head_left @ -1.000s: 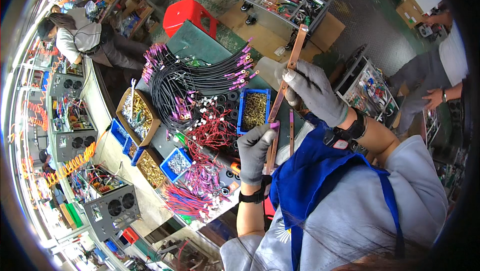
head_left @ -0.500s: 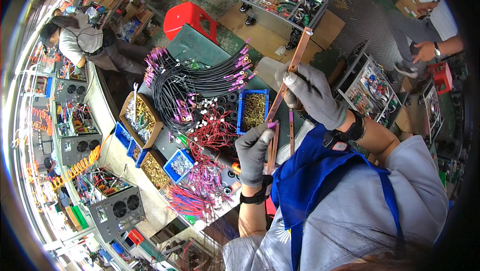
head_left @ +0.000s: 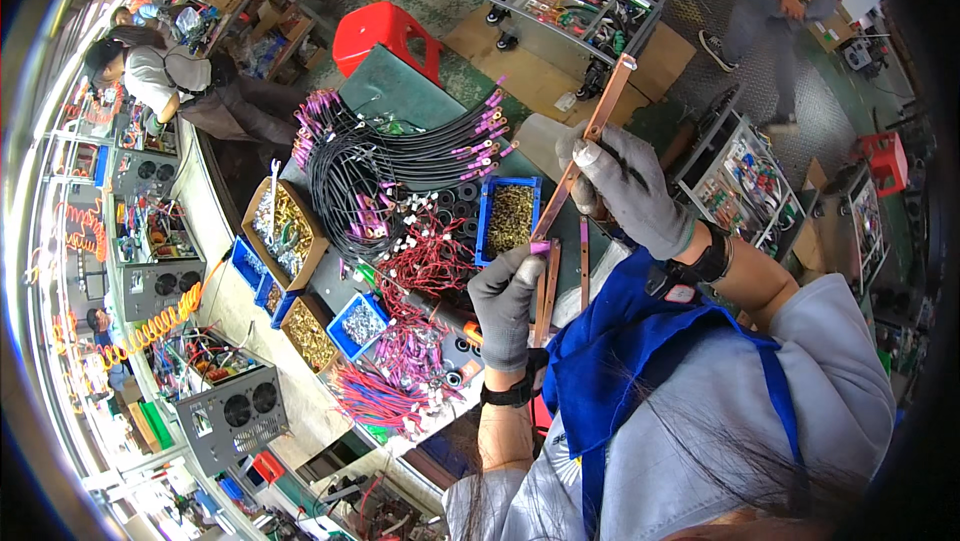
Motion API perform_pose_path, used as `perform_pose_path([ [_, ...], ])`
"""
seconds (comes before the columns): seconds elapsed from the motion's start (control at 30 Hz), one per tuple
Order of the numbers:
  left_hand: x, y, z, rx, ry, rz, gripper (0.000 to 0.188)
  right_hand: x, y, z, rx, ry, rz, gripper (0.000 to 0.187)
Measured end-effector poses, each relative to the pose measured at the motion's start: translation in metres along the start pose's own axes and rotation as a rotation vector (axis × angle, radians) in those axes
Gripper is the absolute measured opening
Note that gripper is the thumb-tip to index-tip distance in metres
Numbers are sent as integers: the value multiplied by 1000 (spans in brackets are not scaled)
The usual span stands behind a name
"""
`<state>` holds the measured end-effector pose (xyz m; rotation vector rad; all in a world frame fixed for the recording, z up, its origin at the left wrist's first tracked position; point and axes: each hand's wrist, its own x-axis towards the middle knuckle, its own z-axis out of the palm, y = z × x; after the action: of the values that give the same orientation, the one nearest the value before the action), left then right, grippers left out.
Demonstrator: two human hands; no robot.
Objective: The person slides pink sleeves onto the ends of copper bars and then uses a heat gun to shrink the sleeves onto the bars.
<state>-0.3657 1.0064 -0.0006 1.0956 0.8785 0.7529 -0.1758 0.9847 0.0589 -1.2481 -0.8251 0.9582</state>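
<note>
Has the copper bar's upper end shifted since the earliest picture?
Yes, slightly: the upper end of the copper bar has swung rightward, judged against the blue bin to its left.

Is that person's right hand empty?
No, the right hand is closed around a long copper-coloured bar, with one end sticking out beyond it.

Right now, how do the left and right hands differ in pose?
The left hand pinches a purple piece; the right hand grips the copper bar.
The left hand sits lower in the picture; the right hand, higher and further right.
Both wear grey gloves and black wristbands.
</note>
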Motion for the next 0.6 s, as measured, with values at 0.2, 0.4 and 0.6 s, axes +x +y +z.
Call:
perform_pose_path([
  [0.2, -3, 2, 3, -11, 53, 6, 28, -1, -3, -1, 30, -4, -29, 27],
  [0.4, -1, 3, 8, -7, 69, 85, 27, -2, -3, -1, 42, 10, -17, 27],
  [0.6, -2, 10, 9, -7, 18, 8, 24, 5, -5, -8, 8, -155, 47, 28],
])
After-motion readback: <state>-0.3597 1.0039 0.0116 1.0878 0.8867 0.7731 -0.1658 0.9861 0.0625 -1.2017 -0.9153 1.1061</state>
